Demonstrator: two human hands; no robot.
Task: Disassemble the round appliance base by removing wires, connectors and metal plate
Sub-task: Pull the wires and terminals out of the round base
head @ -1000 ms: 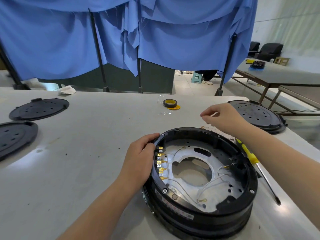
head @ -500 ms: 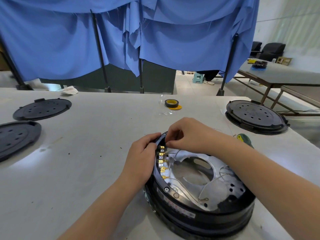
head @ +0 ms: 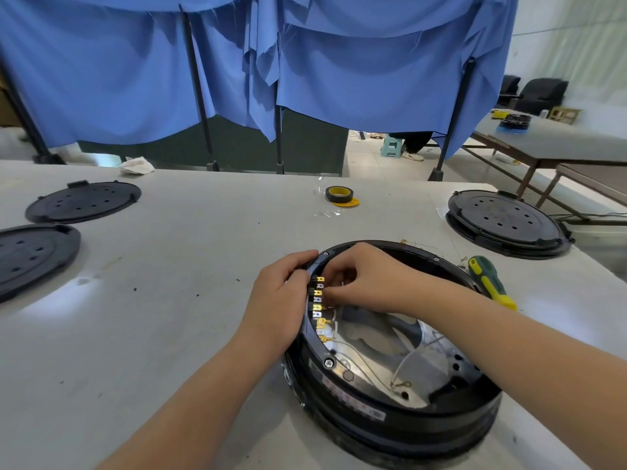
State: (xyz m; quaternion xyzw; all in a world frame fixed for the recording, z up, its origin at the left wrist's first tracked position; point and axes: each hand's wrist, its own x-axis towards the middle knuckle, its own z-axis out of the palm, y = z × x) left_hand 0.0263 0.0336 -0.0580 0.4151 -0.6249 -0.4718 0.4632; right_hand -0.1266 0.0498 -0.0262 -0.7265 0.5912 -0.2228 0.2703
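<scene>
The round black appliance base [head: 400,424] lies on the table in front of me, its top off. Inside sit a shiny metal plate [head: 380,364] with a central hole, thin white wires [head: 403,364] and a row of brass connectors [head: 318,301] along the left inner rim. My left hand [head: 278,300] grips the base's left rim. My right hand [head: 369,278] reaches across the opening, its curled fingertips pinching at a connector in the upper part of the row. The fingertips hide that connector.
A green and yellow screwdriver [head: 490,281] lies right of the base. A black tape roll [head: 339,195] sits further back. Round black covers rest at far right [head: 505,222] and at left [head: 83,201], [head: 30,256]. Blue curtains hang behind the table.
My right hand came back from the far right side of the base to the connector row and now pinches lower into it. My left hand stayed on the rim.
</scene>
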